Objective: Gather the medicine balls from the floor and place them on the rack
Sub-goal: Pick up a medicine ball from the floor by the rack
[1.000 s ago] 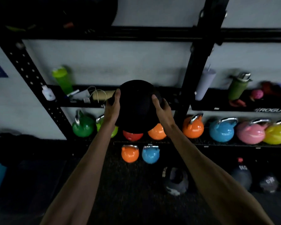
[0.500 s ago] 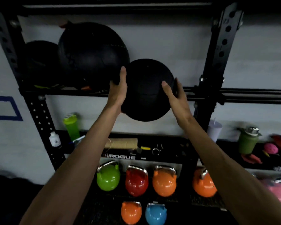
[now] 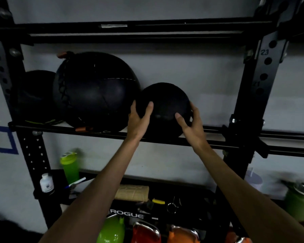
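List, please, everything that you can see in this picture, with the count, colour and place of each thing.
large medicine ball: one, black, upper shelf
small medicine ball: one, black, just right of it
third ball: one, black, far left
rack: one, black, across the view
shaker bottle: one, green, lower shelf, left
small bottle: one, white, beside shaker bottle
flask: one, green, far right
green kettlebell: one, bottom edge
red kettlebell: one, bottom edge
orange kettlebell: one, bottom edge
left hand: grips small medicine ball's left
right hand: grips its right
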Demonstrator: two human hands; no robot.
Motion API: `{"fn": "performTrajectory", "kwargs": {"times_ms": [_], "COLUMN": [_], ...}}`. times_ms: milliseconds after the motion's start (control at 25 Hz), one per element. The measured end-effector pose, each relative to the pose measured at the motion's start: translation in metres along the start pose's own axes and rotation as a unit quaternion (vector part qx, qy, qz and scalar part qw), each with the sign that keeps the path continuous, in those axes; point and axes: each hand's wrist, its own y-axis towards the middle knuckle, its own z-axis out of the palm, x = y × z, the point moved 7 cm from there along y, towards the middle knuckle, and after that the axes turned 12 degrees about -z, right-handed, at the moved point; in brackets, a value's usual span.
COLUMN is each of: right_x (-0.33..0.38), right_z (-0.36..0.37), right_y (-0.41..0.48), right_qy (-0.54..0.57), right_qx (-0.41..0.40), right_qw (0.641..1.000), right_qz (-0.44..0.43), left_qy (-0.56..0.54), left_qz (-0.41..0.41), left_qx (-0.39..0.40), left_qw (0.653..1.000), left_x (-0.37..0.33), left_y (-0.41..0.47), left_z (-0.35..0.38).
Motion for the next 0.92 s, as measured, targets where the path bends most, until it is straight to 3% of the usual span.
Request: {"fn": "performTrajectory", "kwargs": {"times_ms": [280,600,720,800,920], "right_x": [-0.071,-0.059,-0.040,-0.034,-0.041], "right_z": [0.018,0.008,-0.001,-0.008,-0.027], "right_y": [0.017,-0.016,-0.069,-0.112,-0.187], "right_qy": [-0.150,-0.170,-0.215,-0.240,-0.263], "right_qx": [0.058,0.061,0.045,0.055,0.087], "right_qw": [0.987,0.983,0.975,0.969,0.958], "right_qz": [0.014,0.032,0.009,0.029,0.075], "left_qy": [0.168,0.132,0.185,0.230,0.266], "left_qz": [0.020,0.022,0.055,0.075,0.051], "left_qx": [-0.036,-0.072,-0.084,-0.066,0.024], "left_qw": [0.985,0.988,0.978,0.968,0.962], "left_x": [0.028,0.046,0.075,0.099,0.153], "left_y": [0.034,-0.006,-0.045,-0.075,-0.120], "left_z": [0.029,0.030,0.028,0.032,0.049]}}
